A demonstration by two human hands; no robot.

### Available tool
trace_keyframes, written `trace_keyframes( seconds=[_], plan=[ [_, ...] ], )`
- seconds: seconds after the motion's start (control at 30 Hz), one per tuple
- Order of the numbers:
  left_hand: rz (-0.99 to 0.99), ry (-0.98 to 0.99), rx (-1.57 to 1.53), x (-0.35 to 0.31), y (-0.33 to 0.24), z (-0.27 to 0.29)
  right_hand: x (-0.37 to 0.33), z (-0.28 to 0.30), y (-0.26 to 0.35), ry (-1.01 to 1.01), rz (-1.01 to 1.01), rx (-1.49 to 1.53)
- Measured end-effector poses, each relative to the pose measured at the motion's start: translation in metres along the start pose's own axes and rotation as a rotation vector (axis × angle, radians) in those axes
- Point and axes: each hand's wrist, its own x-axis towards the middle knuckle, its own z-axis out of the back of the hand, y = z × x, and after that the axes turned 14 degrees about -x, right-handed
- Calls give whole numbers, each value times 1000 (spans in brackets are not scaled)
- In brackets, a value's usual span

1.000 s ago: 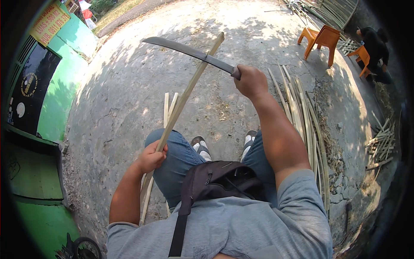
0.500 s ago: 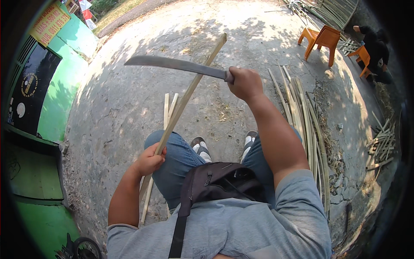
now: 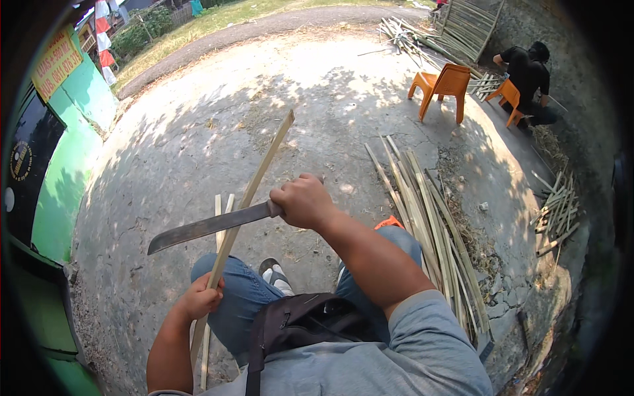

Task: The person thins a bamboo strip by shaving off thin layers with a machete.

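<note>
My left hand (image 3: 201, 297) is closed round the lower part of a long bamboo strip (image 3: 259, 173), which slants up and away to the right beside my left knee. In my right hand (image 3: 305, 201) is the handle of a machete (image 3: 205, 226). Its long, slightly curved blade points left and crosses the strip a little above my left hand; I cannot tell whether the edge bites into it. Two paler bamboo strips (image 3: 218, 206) lie beyond, on the ground by my left leg.
Right of my legs lies a bundle of long bamboo strips (image 3: 422, 204). An orange plastic chair (image 3: 444, 84) stands farther off, near a person in black (image 3: 526, 74) seated on another. Short cut pieces (image 3: 556, 214) are piled at far right. A green wall (image 3: 66, 178) runs along the left.
The machete has come down along the strip toward my left hand, its blade tip now lower. My left hand still holds the strip. The head view has tilted up and turned right.
</note>
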Motion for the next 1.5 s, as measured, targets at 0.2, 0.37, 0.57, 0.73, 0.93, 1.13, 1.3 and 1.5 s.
trace_keyframes(
  seconds=[0.2, 0.37, 0.57, 0.73, 0.93, 1.13, 1.3, 1.5],
  plan=[
    [-136, -34, 168, -6, 11, -2, -2, 16, -73, -7, -646, 36],
    [-21, -53, 65, -4, -4, -4, -7, 11, -70, 31, -705, 45],
    [-33, -42, 32, -9, -1, -3, -2, 14, -37, 19, -220, 34],
    [-77, -22, 26, -27, 13, -4, 1, 23, -23, -17, -33, 17],
    [-76, -117, 118, -53, 13, -17, 0, 21, -72, -130, -535, 43],
    [-110, -117, 31, -58, 23, -13, 3, 24, -43, -116, -411, 84],
    [-68, -100, -7, -52, 21, -12, 4, 22, -15, -112, -24, 67],
    [-120, -133, 187, -69, 29, -18, -2, 20, -73, -84, -498, 95]
  ],
)
